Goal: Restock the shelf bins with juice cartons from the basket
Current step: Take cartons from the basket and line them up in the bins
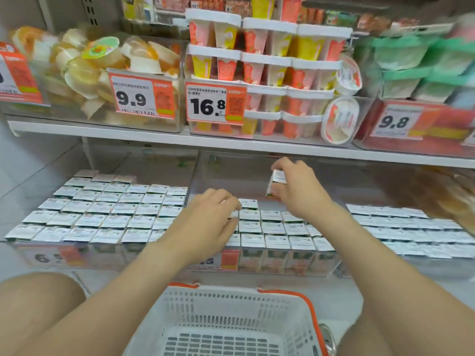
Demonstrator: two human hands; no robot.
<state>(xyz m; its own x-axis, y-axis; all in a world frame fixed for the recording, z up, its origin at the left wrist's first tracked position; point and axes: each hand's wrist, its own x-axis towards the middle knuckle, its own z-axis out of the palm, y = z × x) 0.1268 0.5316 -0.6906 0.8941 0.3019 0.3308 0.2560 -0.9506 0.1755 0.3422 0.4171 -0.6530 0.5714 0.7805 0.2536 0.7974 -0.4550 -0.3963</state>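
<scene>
A clear middle bin (331, 265) on the lower shelf holds rows of small juice cartons (272, 228) standing upright, silver tops up. My right hand (298, 187) is raised over the back of this bin, shut on a juice carton (275, 182) that tilts in the air. My left hand (210, 219) rests palm down on the cartons at the bin's left side, fingers curled against their tops; what lies under it is hidden. The white basket (231, 301) with orange handles sits below on the floor, and no cartons show in it.
A left bin (97, 214) and a right bin (411, 232) are packed with similar cartons. The upper shelf (154, 136) overhangs, carrying jelly cups, stacked dessert cups and price tags. My knees flank the basket. Bagged bread (442, 194) lies at the far right.
</scene>
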